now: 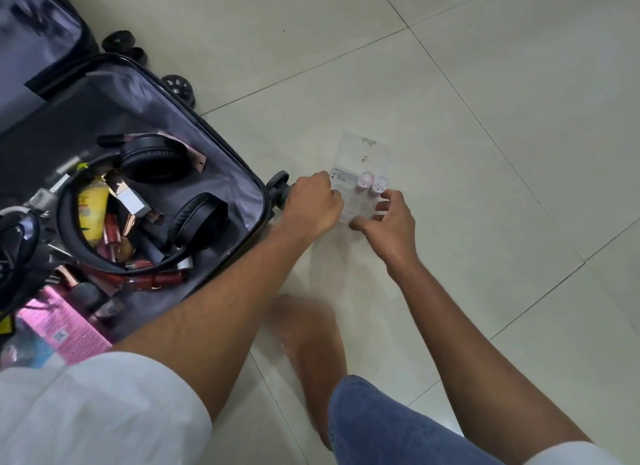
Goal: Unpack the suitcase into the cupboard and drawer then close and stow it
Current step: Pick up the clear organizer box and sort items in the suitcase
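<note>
An open dark suitcase (pixel 180 94) with grey lining lies on the tiled floor at the left. Inside it are black headphones (pixel 152 159), a yellow tube (pixel 90 211), a pink box (pixel 65 326) and several red and gold cosmetic tubes (pixel 152 280). To the right of the suitcase, above the floor, a clear plastic pack (pixel 358 187) with two small pink-capped bottles is held between both hands. My left hand (pixel 313 206) grips its left edge. My right hand (pixel 389 218) pinches its lower right side between thumb and fingers.
Black suitcase wheels (pixel 178 83) stick out at the suitcase's far corner, and another wheel (pixel 278 184) sits just left of my left hand. My bare foot (pixel 311 340) and a knee in blue denim (pixel 381 423) are on the pale floor tiles (pixel 485 118) below the hands.
</note>
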